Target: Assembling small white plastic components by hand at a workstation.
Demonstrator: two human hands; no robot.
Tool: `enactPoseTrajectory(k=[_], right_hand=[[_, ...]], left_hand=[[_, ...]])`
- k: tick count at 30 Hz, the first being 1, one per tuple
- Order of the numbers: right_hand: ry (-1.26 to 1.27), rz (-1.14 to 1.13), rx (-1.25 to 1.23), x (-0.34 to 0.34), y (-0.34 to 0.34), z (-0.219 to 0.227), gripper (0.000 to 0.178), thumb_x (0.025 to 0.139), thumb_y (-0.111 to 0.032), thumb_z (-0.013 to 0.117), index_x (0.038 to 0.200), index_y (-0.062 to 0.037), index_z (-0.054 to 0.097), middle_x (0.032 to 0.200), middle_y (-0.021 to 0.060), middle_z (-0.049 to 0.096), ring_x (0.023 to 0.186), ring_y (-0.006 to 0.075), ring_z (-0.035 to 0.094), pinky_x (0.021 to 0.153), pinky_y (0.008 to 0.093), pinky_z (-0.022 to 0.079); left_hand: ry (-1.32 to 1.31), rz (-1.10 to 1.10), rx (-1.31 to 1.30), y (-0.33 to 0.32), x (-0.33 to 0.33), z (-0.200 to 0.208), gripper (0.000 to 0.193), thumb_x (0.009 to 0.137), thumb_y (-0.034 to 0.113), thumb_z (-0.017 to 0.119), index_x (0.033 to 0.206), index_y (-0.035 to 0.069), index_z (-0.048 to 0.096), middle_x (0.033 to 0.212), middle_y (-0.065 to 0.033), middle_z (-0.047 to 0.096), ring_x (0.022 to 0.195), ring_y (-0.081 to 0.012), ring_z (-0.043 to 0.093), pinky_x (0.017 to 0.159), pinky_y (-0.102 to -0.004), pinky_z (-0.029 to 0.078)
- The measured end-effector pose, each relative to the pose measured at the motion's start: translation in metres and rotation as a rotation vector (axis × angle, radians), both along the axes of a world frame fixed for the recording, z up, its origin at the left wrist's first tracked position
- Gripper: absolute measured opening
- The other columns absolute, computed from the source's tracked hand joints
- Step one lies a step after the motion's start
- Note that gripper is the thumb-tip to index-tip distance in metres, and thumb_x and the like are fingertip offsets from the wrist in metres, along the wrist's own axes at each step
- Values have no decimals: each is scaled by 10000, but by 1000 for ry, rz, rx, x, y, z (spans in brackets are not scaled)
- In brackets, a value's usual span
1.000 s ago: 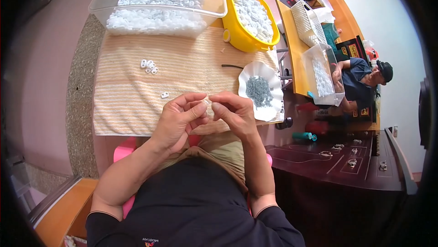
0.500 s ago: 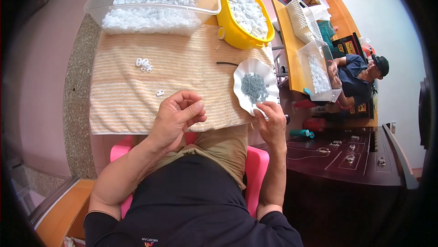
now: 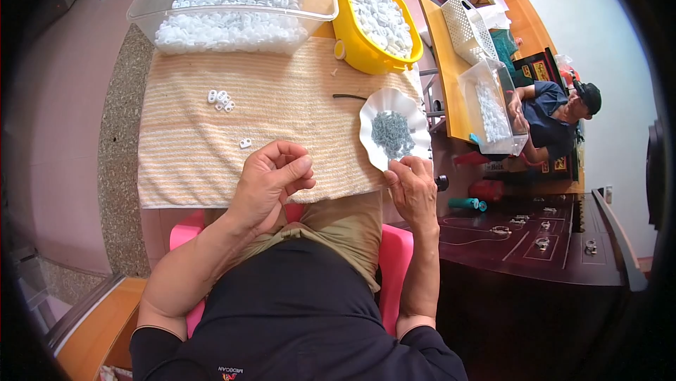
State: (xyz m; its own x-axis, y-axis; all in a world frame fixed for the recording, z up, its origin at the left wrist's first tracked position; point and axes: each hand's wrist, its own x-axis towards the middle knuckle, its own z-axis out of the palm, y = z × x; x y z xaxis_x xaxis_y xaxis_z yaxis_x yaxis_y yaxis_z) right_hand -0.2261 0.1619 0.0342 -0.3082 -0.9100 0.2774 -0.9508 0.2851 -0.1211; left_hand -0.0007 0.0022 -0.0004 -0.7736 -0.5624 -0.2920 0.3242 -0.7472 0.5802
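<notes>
My left hand (image 3: 273, 178) hovers over the near edge of the striped towel, thumb and forefinger pressed together and the other fingers curled. Anything between them is too small or hidden to make out. My right hand (image 3: 413, 189) is at the near rim of a white wavy-edged dish (image 3: 369, 148), its fingers drawn together; what they hold, if anything, cannot be seen. Small grey-blue pieces (image 3: 392, 134) are heaped in the dish. One white two-holed plastic piece (image 3: 245, 143) lies beyond my left hand, and a small cluster of similar pieces (image 3: 221, 99) sits farther off.
The striped towel (image 3: 282, 92) covers the table. At its far side stand a clear bin (image 3: 232, 11) and a yellow tub (image 3: 343, 18), both full of white pieces. A thin dark strip (image 3: 348, 96) lies by the dish. Another person (image 3: 553, 110) works at right over a clear bin (image 3: 517, 145).
My right hand has shifted slightly left and nearer to me at the dish's rim, its fingers drawing closer together. My left hand keeps its pinch almost in place.
</notes>
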Motion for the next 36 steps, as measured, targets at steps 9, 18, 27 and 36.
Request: enactPoseTrajectory(k=[9, 18, 27, 36], right_hand=[[-34, 14, 5, -2, 0, -5, 214, 837, -196, 665, 992, -47, 663, 939, 122, 603, 905, 328, 551, 739, 413, 471], [-116, 38, -31, -1, 3, -9, 229, 801, -141, 693, 990, -20, 647, 963, 130, 589, 927, 324, 528, 785, 405, 450], [-115, 59, -119, -1, 6, -18, 214, 733, -50, 722, 929, -13, 644, 904, 109, 577, 878, 300, 535, 766, 388, 450], [-79, 97, -283, 0, 8, -33, 157, 715, 9, 707, 853, -18, 640, 829, 90, 565, 803, 290, 546, 907, 456, 467]], left_hand=[[-12, 5, 1, 1, -1, 1, 101, 878, 85, 658, 953, 64, 594, 830, -20, 632, 727, -107, 627, 690, -250, 557], [-13, 9, 10, 1, -1, 1, 108, 873, 80, 660, 953, 64, 589, 813, -16, 622, 718, -104, 622, 675, -241, 558], [-23, 21, 19, 1, -1, 1, 111, 875, 77, 657, 959, 56, 588, 808, -20, 621, 714, -103, 621, 667, -241, 560], [-22, 39, 22, 2, -1, -1, 109, 874, 74, 655, 958, 51, 590, 793, -26, 621, 691, -107, 621, 654, -241, 557]])
